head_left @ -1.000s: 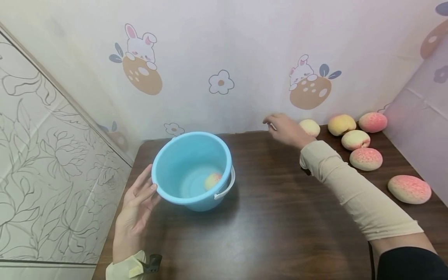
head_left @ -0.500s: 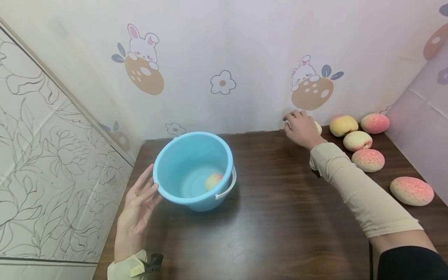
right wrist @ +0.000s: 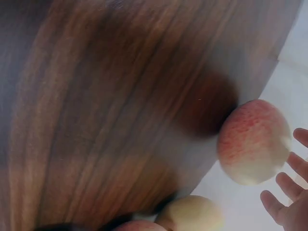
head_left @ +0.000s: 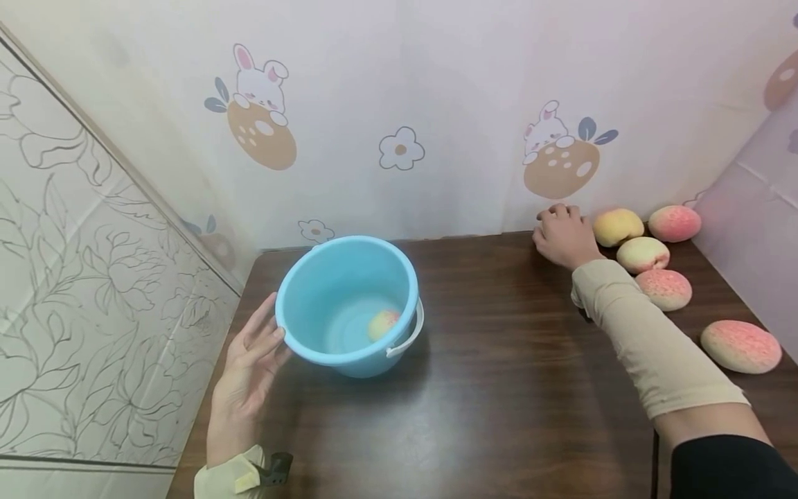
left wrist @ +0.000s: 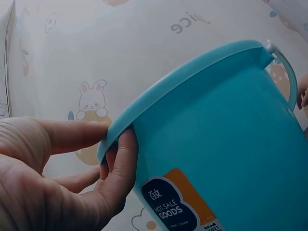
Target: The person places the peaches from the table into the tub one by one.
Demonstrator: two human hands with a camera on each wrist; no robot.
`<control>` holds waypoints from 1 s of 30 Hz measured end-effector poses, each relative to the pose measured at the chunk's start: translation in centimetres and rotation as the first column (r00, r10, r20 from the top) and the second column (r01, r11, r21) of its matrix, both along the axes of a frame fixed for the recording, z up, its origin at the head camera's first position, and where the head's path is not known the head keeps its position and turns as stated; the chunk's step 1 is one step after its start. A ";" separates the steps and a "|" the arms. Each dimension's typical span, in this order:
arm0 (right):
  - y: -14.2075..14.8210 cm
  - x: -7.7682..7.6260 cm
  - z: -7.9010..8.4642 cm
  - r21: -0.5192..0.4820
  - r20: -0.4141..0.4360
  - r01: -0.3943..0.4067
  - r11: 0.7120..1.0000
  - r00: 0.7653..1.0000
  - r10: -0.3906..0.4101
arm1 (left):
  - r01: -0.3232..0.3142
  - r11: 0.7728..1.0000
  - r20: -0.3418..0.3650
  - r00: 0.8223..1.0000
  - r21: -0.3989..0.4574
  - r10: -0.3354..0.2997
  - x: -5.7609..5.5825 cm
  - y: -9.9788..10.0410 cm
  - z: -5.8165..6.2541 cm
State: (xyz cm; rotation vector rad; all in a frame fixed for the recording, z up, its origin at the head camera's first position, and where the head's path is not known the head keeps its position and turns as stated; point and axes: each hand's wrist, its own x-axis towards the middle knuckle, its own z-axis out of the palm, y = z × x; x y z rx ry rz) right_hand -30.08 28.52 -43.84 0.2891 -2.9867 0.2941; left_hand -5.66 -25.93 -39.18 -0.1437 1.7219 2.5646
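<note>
A light blue bucket [head_left: 349, 305] with a white handle [head_left: 408, 336] stands tilted on the table, one peach [head_left: 382, 324] inside. At its left rim, my left hand [head_left: 246, 367] pinches the edge; the left wrist view shows fingers above and under the rim [left wrist: 178, 79]. My right hand [head_left: 566, 237] is at the back of the table, fingers loosely spread over a peach that it hides in the head view. In the right wrist view this pink and cream peach [right wrist: 255, 142] appears, with fingertips [right wrist: 298, 163] right at its edge.
Several more peaches lie at the right: a yellow one [head_left: 617, 227], a pink one [head_left: 675, 223], a cream one [head_left: 643, 255], a speckled one [head_left: 666, 289] and a nearer one [head_left: 740, 346]. The brown wooden table [head_left: 486, 388] meets a printed wall [head_left: 461, 138] behind.
My right hand has moved right along the back of the table and now covers the pale peach visible there before. My left hand still holds the bucket rim.
</note>
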 end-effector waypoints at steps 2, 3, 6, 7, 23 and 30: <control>0.4 -0.1 -0.3 -0.005 0.012 0.000 1.000 1.000 0.000 | 0.001 1.000 -0.001 1.000 -0.001 -0.001 0.0 0.0 0.0; 0.5 0.0 -0.4 -0.009 0.019 0.000 1.000 1.000 0.000 | 0.000 1.000 -0.001 1.000 -0.001 0.000 0.0 0.0 0.0; 0.7 -0.1 -0.6 -0.010 0.032 -0.004 1.000 0.999 0.005 | -0.003 1.000 0.001 1.000 -0.003 0.003 0.0 0.0 0.0; 0.7 -0.1 -0.6 -0.006 0.037 -0.004 1.000 0.999 0.005 | -0.003 1.000 0.003 1.000 -0.005 0.003 0.0 0.0 0.0; 0.9 -1.2 -2.2 0.058 0.033 -0.024 0.998 0.999 0.022 | 0.001 1.000 0.012 1.000 -0.006 0.000 0.1 -0.2 -0.4; 1.5 -2.0 -2.6 0.071 0.079 -0.040 0.997 0.996 0.035 | -0.001 1.000 0.006 1.000 -0.002 0.001 0.0 -0.1 -0.4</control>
